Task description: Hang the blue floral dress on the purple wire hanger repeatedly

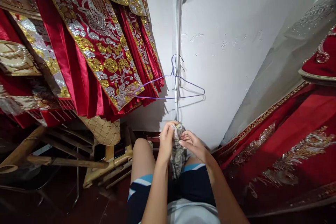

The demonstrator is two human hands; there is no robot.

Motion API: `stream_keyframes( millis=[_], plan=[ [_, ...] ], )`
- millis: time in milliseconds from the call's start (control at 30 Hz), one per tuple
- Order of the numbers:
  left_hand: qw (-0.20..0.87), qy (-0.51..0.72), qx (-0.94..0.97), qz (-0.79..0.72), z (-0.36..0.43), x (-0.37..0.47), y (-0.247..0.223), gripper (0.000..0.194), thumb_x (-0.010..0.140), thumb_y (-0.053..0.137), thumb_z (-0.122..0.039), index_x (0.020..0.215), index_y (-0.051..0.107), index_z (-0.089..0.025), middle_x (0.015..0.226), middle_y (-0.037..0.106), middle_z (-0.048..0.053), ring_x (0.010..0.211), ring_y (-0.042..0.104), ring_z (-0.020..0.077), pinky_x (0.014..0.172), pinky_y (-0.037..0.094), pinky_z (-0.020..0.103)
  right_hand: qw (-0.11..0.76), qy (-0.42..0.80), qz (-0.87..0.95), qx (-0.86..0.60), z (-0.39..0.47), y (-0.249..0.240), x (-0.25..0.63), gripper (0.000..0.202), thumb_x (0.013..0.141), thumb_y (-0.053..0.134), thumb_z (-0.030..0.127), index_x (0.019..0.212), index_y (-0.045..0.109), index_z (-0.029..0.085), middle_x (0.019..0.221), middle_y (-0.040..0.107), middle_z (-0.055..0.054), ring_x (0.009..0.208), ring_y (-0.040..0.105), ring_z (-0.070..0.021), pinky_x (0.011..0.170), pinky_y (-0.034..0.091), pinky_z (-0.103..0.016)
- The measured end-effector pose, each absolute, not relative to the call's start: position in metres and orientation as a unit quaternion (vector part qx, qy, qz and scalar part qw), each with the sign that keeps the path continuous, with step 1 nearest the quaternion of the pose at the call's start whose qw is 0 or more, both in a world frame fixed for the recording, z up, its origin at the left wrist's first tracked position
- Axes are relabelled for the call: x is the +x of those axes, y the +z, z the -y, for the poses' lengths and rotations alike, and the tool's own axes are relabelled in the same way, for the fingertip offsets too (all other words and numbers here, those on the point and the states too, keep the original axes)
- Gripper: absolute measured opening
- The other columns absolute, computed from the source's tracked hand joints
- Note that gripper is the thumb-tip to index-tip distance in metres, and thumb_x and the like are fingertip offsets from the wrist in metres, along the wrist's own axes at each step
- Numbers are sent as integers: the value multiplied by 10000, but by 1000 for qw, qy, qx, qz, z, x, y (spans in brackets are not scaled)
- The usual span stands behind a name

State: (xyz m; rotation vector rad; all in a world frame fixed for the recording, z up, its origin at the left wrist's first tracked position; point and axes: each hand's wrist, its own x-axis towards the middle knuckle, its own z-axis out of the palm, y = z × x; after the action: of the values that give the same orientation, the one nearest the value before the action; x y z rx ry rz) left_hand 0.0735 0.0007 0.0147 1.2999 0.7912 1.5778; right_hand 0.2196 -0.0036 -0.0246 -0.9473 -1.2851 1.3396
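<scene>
A crumpled piece of grey-green patterned cloth hangs over my lap between my knees. At its upper left edge, my left hand is closed, with the thumb and fingers pinching the fabric. My right hand is at the cloth's right side, its fingers bent and its thumb against the fabric; part of that grip is hidden. Beyond my hands, a thin purple wire hanger hangs against the wall beside a vertical metal strip, with nothing on it.
Red costumes with gold and silver embroidery hang on the left. Below them stands a bamboo chair. On the right hang a red beaded garment and pale sheer fabric. A white wall is directly ahead.
</scene>
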Motion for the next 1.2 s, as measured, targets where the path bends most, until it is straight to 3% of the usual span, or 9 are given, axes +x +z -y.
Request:
stream_keyframes(
  millis=[133, 233, 433, 533, 633, 733, 833, 1000, 1200],
  plan=[
    [376, 582, 642, -328, 20, 77, 37, 260, 971, 466, -364, 915, 654, -192, 1114, 632, 98, 1088, 572, 240, 978, 407, 330, 494, 655, 477, -317, 12, -14, 192, 325, 758, 713, 511, 933, 661, 242, 812, 668, -40, 867, 640, -238, 738, 498, -342],
    [335, 564, 668, -350, 17, 59, 44, 231, 962, 489, -354, 867, 630, -198, 1146, 625, 104, 1143, 552, 251, 999, 395, 341, 459, 677, 468, -333, 10, -7, 183, 309, 730, 752, 425, 945, 666, 220, 793, 688, -41, 838, 656, -237, 738, 506, -334],
    [481, 429, 669, -370, 13, 16, 19, 280, 895, 576, -454, 1027, 640, -215, 914, 673, 62, 912, 609, 237, 850, 484, 329, 306, 708, 571, -281, -5, 40, 208, 345, 614, 818, 258, 911, 676, 152, 820, 704, -42, 792, 661, -215, 759, 508, -328],
    [508, 272, 727, -374, 17, -8, -4, 301, 812, 665, -482, 842, 688, -183, 776, 664, 49, 799, 608, 243, 768, 491, 310, 283, 622, 673, -284, -18, 72, 234, 247, 622, 770, 209, 844, 676, 153, 798, 693, -30, 750, 645, -205, 695, 496, -306],
    [393, 140, 794, -442, 12, -39, -12, 354, 813, 639, -513, 761, 666, -163, 698, 638, 22, 673, 575, 204, 649, 443, 271, 361, 421, 747, -366, -43, 93, 254, 108, 640, 683, 175, 741, 644, 174, 750, 668, -14, 682, 617, -189, 639, 475, -293],
    [235, 147, 821, -499, -5, -64, 6, 411, 911, 486, -496, 789, 668, -149, 752, 666, 51, 710, 599, 215, 675, 448, 285, 465, 244, 739, -422, -81, 96, 262, 317, 650, 634, 170, 962, 678, 205, 1044, 699, -57, 872, 646, -232, 780, 490, -344],
    [149, 228, 830, -487, -27, -71, 40, 392, 946, 417, -410, 855, 702, -157, 992, 719, 108, 910, 649, 252, 842, 480, 326, 506, 205, 712, -442, -122, 88, 259, 455, 696, 588, 216, 1147, 647, 216, 1247, 647, -79, 1095, 597, -258, 945, 434, -382],
    [123, 265, 822, -488, -69, -73, 73, 366, 887, 439, -381, 754, 706, -169, 1228, 680, 136, 1110, 639, 293, 991, 464, 391, 489, 230, 689, -482, -150, 76, 258, 148, 737, 517, 304, 692, 596, 188, 704, 634, -22, 704, 562, -201, 689, 425, -306],
    [73, 295, 794, -526, -106, -80, 83, 320, 847, 438, -372, 765, 655, -151, 1364, 587, 188, 1252, 562, 327, 1081, 405, 426, 500, 232, 687, -474, -127, 85, 265, 232, 741, 562, 340, 572, 489, 199, 551, 456, 42, 564, 384, -126, 567, 303, -264]
  ],
)
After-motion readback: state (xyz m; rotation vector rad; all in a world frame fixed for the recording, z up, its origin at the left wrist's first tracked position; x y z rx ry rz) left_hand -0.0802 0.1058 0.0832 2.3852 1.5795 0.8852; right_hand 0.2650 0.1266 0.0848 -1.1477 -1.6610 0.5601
